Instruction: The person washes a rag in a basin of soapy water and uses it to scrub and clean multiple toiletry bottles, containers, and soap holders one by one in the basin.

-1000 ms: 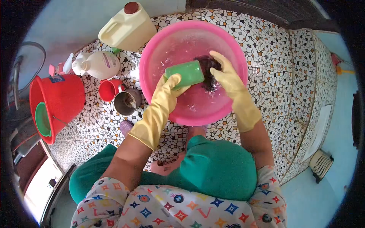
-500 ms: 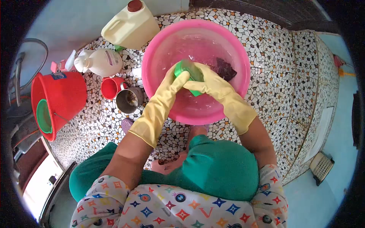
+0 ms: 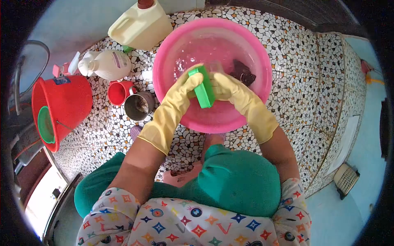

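Note:
My left hand (image 3: pixel 186 88), in a yellow rubber glove, grips a green rectangular box-like piece (image 3: pixel 204 91) over the pink basin (image 3: pixel 161 74), thumb lying across its near face. My right hand (image 3: pixel 227 88), gloved the same way, is right beside the piece on its right. Its fingers are blurred, so whether they grip the piece or only brush it does not show. Water glints in the basin below. A dark, crumpled item (image 3: pixel 243 73) lies in the basin at the right, beyond my right hand.
Left of the basin stand a steel mug (image 3: pixel 137 107), a red mug (image 3: pixel 117 93), a white bottle (image 3: pixel 110 65), a cream jug (image 3: pixel 141 26) and a red bucket (image 3: pixel 67 106) with a green bowl-like item (image 3: pixel 46 125). The floor is patterned tile (image 3: pixel 295 94).
The green piece has turned more upright and come slightly nearer me. My right hand's fingers have shifted off its near face to its right side. My left hand keeps its hold.

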`<state>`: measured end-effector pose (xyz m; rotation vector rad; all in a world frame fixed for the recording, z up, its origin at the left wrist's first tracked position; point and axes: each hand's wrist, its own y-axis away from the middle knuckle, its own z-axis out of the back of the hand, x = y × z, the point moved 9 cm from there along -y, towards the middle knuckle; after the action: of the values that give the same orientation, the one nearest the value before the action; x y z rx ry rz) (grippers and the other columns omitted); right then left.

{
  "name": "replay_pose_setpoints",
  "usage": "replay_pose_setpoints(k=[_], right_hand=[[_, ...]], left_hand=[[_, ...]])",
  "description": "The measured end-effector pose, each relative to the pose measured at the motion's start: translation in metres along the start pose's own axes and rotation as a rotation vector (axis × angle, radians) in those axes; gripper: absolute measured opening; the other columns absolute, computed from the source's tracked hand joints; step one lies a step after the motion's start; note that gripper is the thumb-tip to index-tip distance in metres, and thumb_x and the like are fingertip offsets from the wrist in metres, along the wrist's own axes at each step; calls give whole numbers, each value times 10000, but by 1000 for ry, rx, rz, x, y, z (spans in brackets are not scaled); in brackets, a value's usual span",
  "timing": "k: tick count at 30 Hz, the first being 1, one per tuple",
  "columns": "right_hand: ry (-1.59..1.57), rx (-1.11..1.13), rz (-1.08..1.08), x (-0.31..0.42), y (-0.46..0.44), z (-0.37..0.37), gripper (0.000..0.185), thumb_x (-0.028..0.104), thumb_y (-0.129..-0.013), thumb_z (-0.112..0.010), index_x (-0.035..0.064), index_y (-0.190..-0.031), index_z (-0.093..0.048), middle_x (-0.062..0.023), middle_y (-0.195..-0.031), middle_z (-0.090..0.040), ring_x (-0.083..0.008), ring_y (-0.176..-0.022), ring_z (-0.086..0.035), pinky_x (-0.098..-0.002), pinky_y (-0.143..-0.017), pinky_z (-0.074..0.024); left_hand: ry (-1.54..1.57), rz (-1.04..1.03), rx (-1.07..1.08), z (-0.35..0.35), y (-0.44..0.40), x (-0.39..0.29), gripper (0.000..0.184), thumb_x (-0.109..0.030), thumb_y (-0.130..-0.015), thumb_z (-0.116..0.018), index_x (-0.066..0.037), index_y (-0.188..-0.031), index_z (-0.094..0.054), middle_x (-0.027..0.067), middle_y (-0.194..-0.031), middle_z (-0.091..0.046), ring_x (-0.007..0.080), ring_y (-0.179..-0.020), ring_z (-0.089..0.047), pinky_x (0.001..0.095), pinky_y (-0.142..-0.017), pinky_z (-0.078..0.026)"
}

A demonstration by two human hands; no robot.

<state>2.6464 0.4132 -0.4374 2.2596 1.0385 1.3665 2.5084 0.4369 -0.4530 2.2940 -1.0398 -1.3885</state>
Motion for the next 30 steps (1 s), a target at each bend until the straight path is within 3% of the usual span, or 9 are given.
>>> replay_pose_setpoints(k=[3, 7, 10, 16, 19, 22, 25, 27, 30], right_hand=[[-53, -23, -17, 1, 3, 7, 790, 635, -997, -538, 70, -1541, -443, -120, -1458, -580, -233, -1355, -552, -400, -1134, -430], [-58, -32, -2, 10, -1, 0, 793, 624, -998, -542, 55, -1540, -437, -121, -1478, -562, -249, -1362, -547, -407, -1136, -428], [-66, -73, 53, 11, -4, 1, 800, 615, -994, -555, 48, -1544, -425, -132, -1485, -554, -256, -1364, -544, -411, -1145, -420], [-161, -159, -34, -9, -15, 26, 753, 549, -991, -598, 46, -1528, -438, -165, -1439, -586, -291, -1293, -592, -431, -1099, -474], [-349, -219, -65, -31, -27, 52, 731, 517, -958, -657, 64, -1503, -479, -184, -1392, -615, -334, -1202, -645, -465, -1041, -517], [-374, -229, -76, -48, -35, 73, 680, 484, -964, -657, 68, -1478, -498, -218, -1341, -634, -369, -1161, -663, -498, -973, -559], [-253, -334, -83, -59, -39, 88, 544, 408, -989, -644, 62, -1397, -544, -226, -1285, -656, -389, -1115, -682, -515, -929, -583], [-170, -496, -83, -57, -31, 86, 436, 343, -1006, -630, 59, -1331, -572, -208, -1273, -666, -397, -1085, -693, -518, -922, -586], [3, -576, -126, -46, -27, 77, 417, 250, -1058, -518, 58, -1428, -529, -209, -1235, -681, -404, -1111, -683, -506, -909, -585]], left_hand=[[167, -26, 14, 3, -10, 4, 645, -485, -965, -655, -81, -1455, -539, 178, -1320, -650, 362, -1173, -648, 481, -1030, -538], [466, 27, -6, 21, -27, 16, 559, -457, -1046, -508, -57, -1434, -543, 194, -1325, -640, 346, -1170, -648, 516, -1015, -541], [524, 57, -80, 22, -21, 14, 519, -398, -1057, -513, -36, -1428, -540, 189, -1312, -640, 343, -1144, -654, 511, -1004, -544], [127, -19, -139, 37, -23, 24, 472, -322, -1028, -605, -40, -1404, -560, 145, -1266, -659, 296, -1115, -662, 477, -991, -550], [-28, 55, -341, 60, -30, 45, 441, -278, -1008, -621, -42, -1379, -586, 132, -1232, -685, 294, -1093, -672, 443, -972, -542], [-687, 217, -429, 59, -21, 24, 386, -230, -993, -618, -36, -1326, -625, 134, -1176, -714, 283, -1078, -683, 419, -936, -531], [-887, 171, -490, 76, -38, 38, 405, -307, -953, -660, -25, -1243, -648, 218, -1048, -738, 361, -1049, -712, 450, -931, -536], [-1003, 202, -526, 79, -48, 36, 406, -298, -942, -667, -16, -1233, -648, 245, -1092, -726, 395, -1091, -695, 470, -954, -530], [-1144, 216, -573, 76, -51, 32, 423, -262, -929, -668, -12, -1267, -618, 262, -1167, -700, 425, -1130, -673, 497, -981, -522]])
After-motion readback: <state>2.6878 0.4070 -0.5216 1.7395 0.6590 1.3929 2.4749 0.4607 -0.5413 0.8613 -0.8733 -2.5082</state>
